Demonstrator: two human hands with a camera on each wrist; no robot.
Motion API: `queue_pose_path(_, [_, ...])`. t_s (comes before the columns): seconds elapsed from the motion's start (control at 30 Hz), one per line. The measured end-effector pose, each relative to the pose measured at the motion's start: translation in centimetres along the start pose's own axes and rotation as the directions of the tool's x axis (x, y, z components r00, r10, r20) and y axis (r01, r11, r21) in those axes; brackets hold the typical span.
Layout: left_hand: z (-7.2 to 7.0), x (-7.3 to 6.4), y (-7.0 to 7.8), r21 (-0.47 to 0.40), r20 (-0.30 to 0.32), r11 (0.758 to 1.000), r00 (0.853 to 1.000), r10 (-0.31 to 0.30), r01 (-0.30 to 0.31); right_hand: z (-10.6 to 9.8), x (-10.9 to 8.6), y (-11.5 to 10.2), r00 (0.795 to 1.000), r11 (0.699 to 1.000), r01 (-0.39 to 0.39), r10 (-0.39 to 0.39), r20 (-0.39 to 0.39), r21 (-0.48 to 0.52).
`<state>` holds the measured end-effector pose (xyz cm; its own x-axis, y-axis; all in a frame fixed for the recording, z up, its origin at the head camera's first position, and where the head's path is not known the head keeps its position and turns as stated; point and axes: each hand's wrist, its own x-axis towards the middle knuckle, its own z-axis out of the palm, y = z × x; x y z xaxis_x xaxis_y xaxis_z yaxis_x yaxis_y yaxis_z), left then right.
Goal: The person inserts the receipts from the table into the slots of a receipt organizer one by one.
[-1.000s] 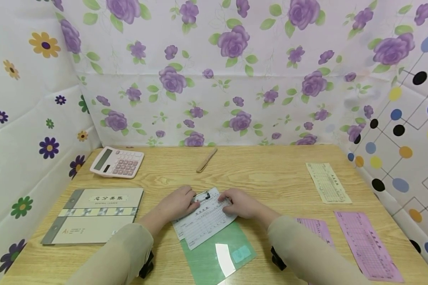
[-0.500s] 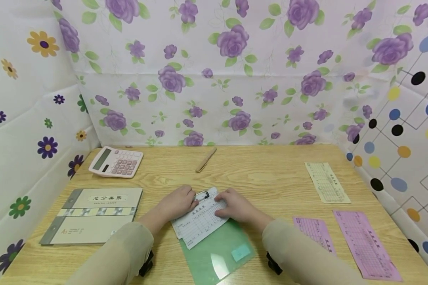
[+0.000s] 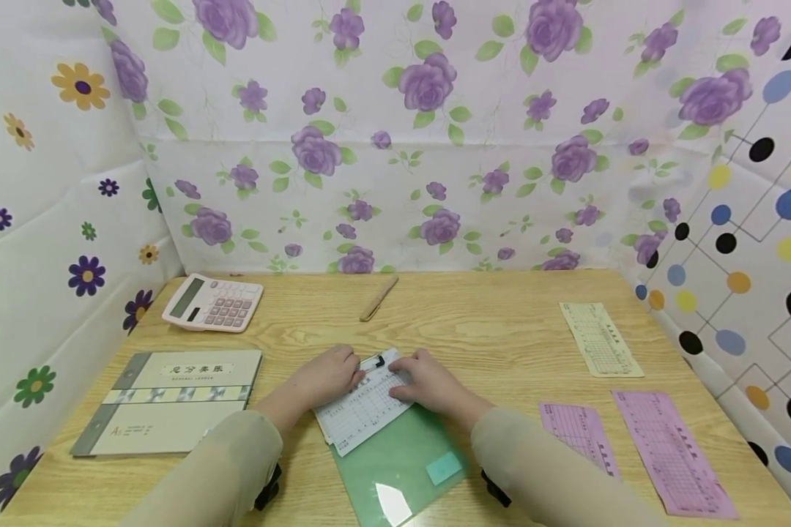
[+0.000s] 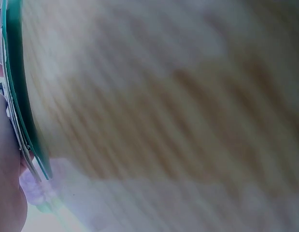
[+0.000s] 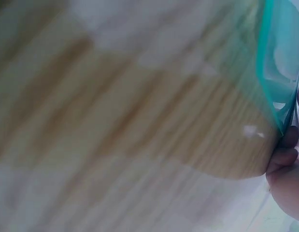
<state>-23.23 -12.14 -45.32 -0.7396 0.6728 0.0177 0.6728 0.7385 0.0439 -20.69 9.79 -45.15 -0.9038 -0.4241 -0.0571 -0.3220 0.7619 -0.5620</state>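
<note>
A green see-through clip folder (image 3: 392,457) lies on the table in front of me, with a light blue label and a metal clip (image 3: 374,362) at its far end. White printed slips (image 3: 362,417) overlap on it by the clip, the top one slanted. My left hand (image 3: 329,375) grips the folder's far left edge, thumb on the slips beside the clip. My right hand (image 3: 431,384) pinches the right edge of the slips. In the right wrist view its curled fingers (image 5: 284,157) are at the folder's corner. The left wrist view shows the folder's edge (image 4: 16,82) beside the left hand.
To the left are a ledger book (image 3: 171,402) and a pink calculator (image 3: 214,304). A tan pen (image 3: 379,298) lies at the back. Rightward lie a yellow slip (image 3: 600,339) and two pink slips, one small (image 3: 580,435), one longer (image 3: 675,454). Patterned cloth walls (image 3: 382,183) surround the table.
My right hand has shifted left, and the top slip has moved slightly left with it, sitting closer over the slips beneath. My left hand has stayed by the clip.
</note>
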Motion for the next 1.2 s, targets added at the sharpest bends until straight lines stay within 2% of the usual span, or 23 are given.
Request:
queue_pose_path(0.33, [0.5, -0.1, -0.3, 0.046, -0.076, 0.997, 0.994, 0.073, -0.069, 0.4, 0.7, -0.6, 0.999, 0.996, -0.044, 0.042, -0.021, -0.077])
queue_pose_path(0.63, [1.0, -0.1, -0.5, 0.110, -0.135, 0.986, 0.981, 0.138, -0.124, 0.4, 0.8, -0.7, 0.997, 0.992, -0.076, 0.074, -0.020, -0.104])
queue_pose_path(0.8, [1.3, -0.1, -0.4, 0.121, -0.144, 0.986, 0.981, 0.131, -0.114, 0.4, 0.7, -0.4, 0.997, 0.992, -0.078, 0.075, -0.031, -0.101])
queue_pose_path(0.93, [1.4, -0.1, -0.3, 0.102, -0.136, 0.991, 0.985, 0.105, -0.092, 0.0, 0.4, 0.1, 0.999, 0.997, -0.047, 0.046, -0.026, -0.059])
queue_pose_path(1.03, [1.3, -0.1, -0.3, 0.087, -0.126, 0.994, 0.989, 0.083, -0.072, -0.7, 0.0, 0.7, 0.999, 0.999, -0.036, 0.036, -0.011, -0.014])
queue_pose_path(1.2, [1.2, -0.1, -0.4, 0.075, -0.125, 0.996, 0.990, 0.066, -0.057, -2.3, -0.9, 2.4, 0.997, 0.997, -0.072, 0.072, -0.001, 0.026])
